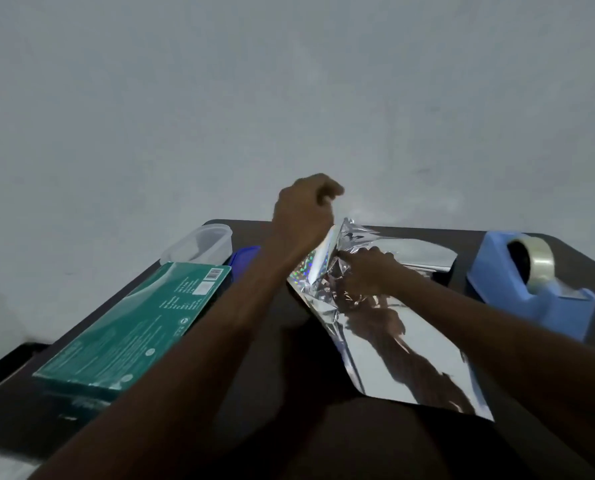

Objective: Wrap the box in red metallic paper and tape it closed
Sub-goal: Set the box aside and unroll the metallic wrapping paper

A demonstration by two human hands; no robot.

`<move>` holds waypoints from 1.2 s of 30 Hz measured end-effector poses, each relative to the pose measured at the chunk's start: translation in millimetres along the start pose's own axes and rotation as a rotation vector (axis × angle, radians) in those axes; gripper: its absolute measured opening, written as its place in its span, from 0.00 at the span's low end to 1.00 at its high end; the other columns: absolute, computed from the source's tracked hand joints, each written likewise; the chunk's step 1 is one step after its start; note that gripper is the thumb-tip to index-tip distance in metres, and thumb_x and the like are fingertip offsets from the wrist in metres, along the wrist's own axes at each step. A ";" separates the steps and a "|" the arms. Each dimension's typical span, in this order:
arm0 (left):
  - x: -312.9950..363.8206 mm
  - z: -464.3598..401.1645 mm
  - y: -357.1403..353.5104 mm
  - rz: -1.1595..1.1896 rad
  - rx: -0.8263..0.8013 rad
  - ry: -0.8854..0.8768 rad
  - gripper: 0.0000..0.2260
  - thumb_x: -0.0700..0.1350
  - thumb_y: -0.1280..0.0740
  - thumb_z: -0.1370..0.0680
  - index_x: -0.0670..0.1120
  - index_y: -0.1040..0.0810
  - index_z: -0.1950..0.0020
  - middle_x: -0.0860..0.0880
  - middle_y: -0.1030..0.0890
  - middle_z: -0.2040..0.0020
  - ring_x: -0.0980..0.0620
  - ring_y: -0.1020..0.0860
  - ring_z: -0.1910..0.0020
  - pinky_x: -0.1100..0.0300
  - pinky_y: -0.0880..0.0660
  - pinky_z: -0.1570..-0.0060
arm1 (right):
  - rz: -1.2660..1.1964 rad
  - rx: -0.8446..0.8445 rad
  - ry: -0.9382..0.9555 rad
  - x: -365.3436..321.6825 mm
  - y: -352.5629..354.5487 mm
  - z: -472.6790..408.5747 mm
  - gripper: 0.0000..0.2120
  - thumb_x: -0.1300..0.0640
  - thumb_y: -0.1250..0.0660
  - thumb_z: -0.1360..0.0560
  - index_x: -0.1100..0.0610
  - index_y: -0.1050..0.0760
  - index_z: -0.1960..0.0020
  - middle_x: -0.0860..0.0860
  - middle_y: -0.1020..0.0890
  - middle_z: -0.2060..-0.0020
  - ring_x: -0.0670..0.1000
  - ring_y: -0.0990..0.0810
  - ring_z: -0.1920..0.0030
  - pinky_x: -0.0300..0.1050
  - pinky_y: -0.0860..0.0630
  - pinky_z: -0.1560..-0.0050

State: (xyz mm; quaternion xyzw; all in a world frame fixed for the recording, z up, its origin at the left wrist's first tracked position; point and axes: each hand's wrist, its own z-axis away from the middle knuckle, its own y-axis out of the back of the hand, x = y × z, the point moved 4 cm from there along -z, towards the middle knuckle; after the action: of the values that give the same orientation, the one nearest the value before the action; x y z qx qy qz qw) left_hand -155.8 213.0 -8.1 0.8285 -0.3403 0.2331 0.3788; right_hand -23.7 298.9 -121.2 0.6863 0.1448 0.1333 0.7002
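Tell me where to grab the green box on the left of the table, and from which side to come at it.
Grip the green box across its two long edges near the middle, coming from above. It lies flat, long and thin on the table, so only those edges offer purchase. Its left long edge looks open; the left forearm crosses close by the right one, so approaching from the left is probably easier.

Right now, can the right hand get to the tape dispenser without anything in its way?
Probably yes. The tape dispenser stands at the table's right side, just past the right hand, with nothing standing between them. But that hand is busy pressing the crumpled metallic paper, so it would have to let go first.
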 end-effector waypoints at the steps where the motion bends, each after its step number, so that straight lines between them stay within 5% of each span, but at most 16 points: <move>1: 9.5 -0.9 -11.0 0.045 -0.116 -0.017 0.15 0.35 0.40 0.24 0.48 0.15 0.50 0.50 0.16 0.50 0.52 0.18 0.52 0.59 0.22 0.47 | 0.021 -0.011 0.015 -2.6 0.9 0.5 0.34 0.31 0.41 0.27 0.39 0.43 0.24 0.57 0.27 0.31 0.62 0.32 0.31 0.59 0.36 0.33; 5: 1.5 -5.1 -51.8 -0.289 -0.552 0.017 0.16 0.33 0.41 0.23 0.42 0.19 0.40 0.43 0.20 0.39 0.47 0.22 0.42 0.61 0.28 0.44 | 0.046 -0.016 0.078 -9.4 1.2 5.8 0.34 0.36 0.38 0.27 0.45 0.40 0.24 0.57 0.27 0.31 0.63 0.35 0.29 0.61 0.41 0.30; 9: -37.7 -3.1 -57.5 -0.581 -0.660 0.108 0.16 0.38 0.42 0.18 0.38 0.26 0.32 0.40 0.26 0.31 0.43 0.27 0.33 0.57 0.33 0.38 | 0.089 -0.019 0.055 7.0 0.6 10.7 0.45 0.31 0.39 0.32 0.53 0.43 0.22 0.59 0.35 0.26 0.62 0.41 0.25 0.60 0.45 0.27; 13: -84.0 7.9 -62.9 -0.790 -0.754 0.114 0.17 0.50 0.37 0.20 0.42 0.24 0.34 0.43 0.21 0.36 0.43 0.24 0.37 0.55 0.28 0.40 | 0.079 0.052 0.055 28.1 -7.2 18.4 0.38 0.35 0.40 0.24 0.53 0.44 0.22 0.58 0.40 0.23 0.61 0.48 0.22 0.59 0.50 0.25; 16: -106.7 13.8 -70.2 -0.841 -0.841 0.186 0.14 0.53 0.35 0.22 0.44 0.18 0.47 0.46 0.16 0.47 0.44 0.19 0.47 0.56 0.23 0.55 | -0.009 0.057 0.013 45.7 -15.0 23.6 0.31 0.36 0.44 0.26 0.53 0.34 0.30 0.56 0.31 0.31 0.59 0.40 0.25 0.58 0.46 0.27; 18: -105.4 10.2 -70.9 -0.837 -0.817 0.194 0.14 0.52 0.36 0.22 0.44 0.19 0.48 0.45 0.17 0.45 0.43 0.20 0.47 0.55 0.24 0.55 | -0.067 0.060 0.001 54.5 -16.4 26.6 0.30 0.36 0.48 0.26 0.54 0.32 0.33 0.55 0.27 0.36 0.58 0.34 0.30 0.58 0.41 0.30; 20: -97.2 3.2 -72.4 -0.808 -0.705 0.112 0.20 0.55 0.39 0.20 0.43 0.24 0.35 0.42 0.23 0.36 0.41 0.26 0.37 0.48 0.27 0.40 | -0.102 0.108 -0.021 58.0 -15.6 27.6 0.25 0.42 0.47 0.21 0.55 0.35 0.29 0.56 0.28 0.33 0.59 0.34 0.29 0.59 0.41 0.29; 27: -103.2 43.7 -105.8 -0.701 -0.745 0.153 0.39 0.70 0.53 0.22 0.45 0.46 0.21 0.40 0.46 0.21 0.40 0.50 0.22 0.40 0.50 0.26 | -0.085 0.023 -0.136 62.4 -43.9 37.3 0.33 0.36 0.55 0.20 0.55 0.46 0.22 0.60 0.43 0.22 0.61 0.46 0.22 0.65 0.50 0.26; 30: -115.7 51.1 -108.0 -0.707 -0.730 0.102 0.41 0.73 0.59 0.24 0.47 0.54 0.19 0.40 0.54 0.19 0.41 0.57 0.20 0.41 0.56 0.25 | -0.087 0.007 -0.167 64.9 -51.9 45.1 0.37 0.34 0.56 0.20 0.55 0.56 0.19 0.59 0.55 0.20 0.60 0.57 0.20 0.64 0.58 0.24; 34: -112.4 48.6 -105.0 -0.693 -0.708 0.081 0.43 0.75 0.59 0.26 0.47 0.54 0.19 0.41 0.54 0.19 0.43 0.57 0.20 0.41 0.58 0.25 | -0.034 0.011 -0.134 71.6 -59.4 35.5 0.51 0.25 0.67 0.36 0.52 0.50 0.20 0.59 0.55 0.20 0.64 0.59 0.21 0.73 0.57 0.27; 36: -106.3 44.7 -104.9 -0.678 -0.677 0.083 0.42 0.74 0.58 0.25 0.48 0.54 0.19 0.42 0.54 0.19 0.44 0.57 0.20 0.41 0.59 0.25 | -0.029 0.096 -0.142 73.4 -49.2 31.2 0.46 0.27 0.66 0.31 0.52 0.49 0.21 0.58 0.54 0.20 0.63 0.58 0.21 0.71 0.55 0.26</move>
State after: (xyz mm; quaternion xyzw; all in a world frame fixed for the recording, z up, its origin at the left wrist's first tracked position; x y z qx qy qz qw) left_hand -142.6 269.5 -152.8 0.7128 -0.0926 0.0052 0.6952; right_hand 55.5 297.3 -171.3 0.7247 0.1111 0.0671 0.6767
